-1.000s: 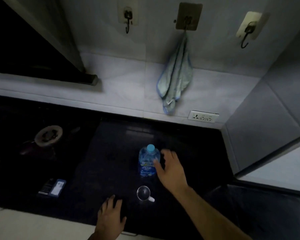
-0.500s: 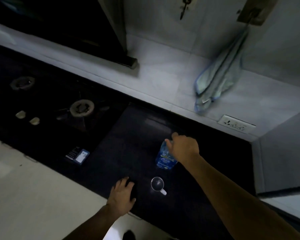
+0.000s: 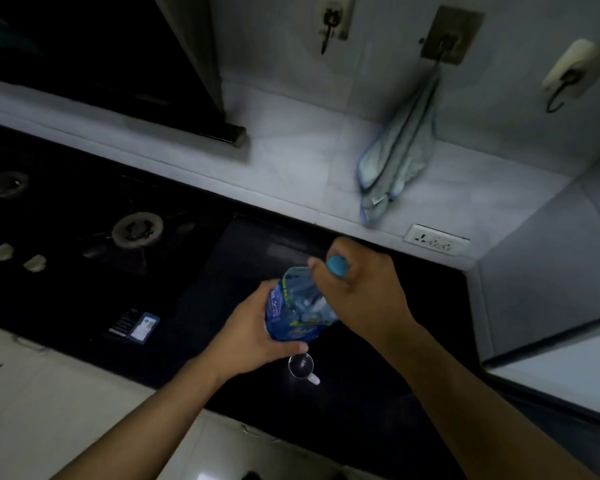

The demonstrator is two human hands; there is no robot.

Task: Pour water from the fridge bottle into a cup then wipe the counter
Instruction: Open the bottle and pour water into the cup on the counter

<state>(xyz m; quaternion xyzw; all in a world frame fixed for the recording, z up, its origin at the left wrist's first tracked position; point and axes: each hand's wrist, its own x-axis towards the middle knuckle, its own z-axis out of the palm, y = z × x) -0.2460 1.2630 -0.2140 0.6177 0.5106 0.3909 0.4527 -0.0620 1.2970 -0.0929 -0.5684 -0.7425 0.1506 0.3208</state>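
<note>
A clear water bottle (image 3: 297,308) with a blue label is held above the dark counter (image 3: 361,403), tilted toward the wall. My left hand (image 3: 253,332) wraps around its lower body. My right hand (image 3: 362,292) grips the neck, fingers around the blue cap (image 3: 336,266). A small cup (image 3: 302,367) with a white handle stands on the counter just below the bottle's base, partly hidden by my left hand. A pale blue cloth (image 3: 394,164) hangs from a wall hook (image 3: 445,41).
A gas stove with burners (image 3: 137,229) fills the counter's left part. A small card or packet (image 3: 136,325) lies near the counter's front edge. A wall socket (image 3: 435,240) sits low on the tiles. Two bare hooks (image 3: 329,26) flank the cloth.
The bottle has been lifted off the counter. My left hand left the counter edge and took the bottle's body, and my right hand shifted up to the cap.
</note>
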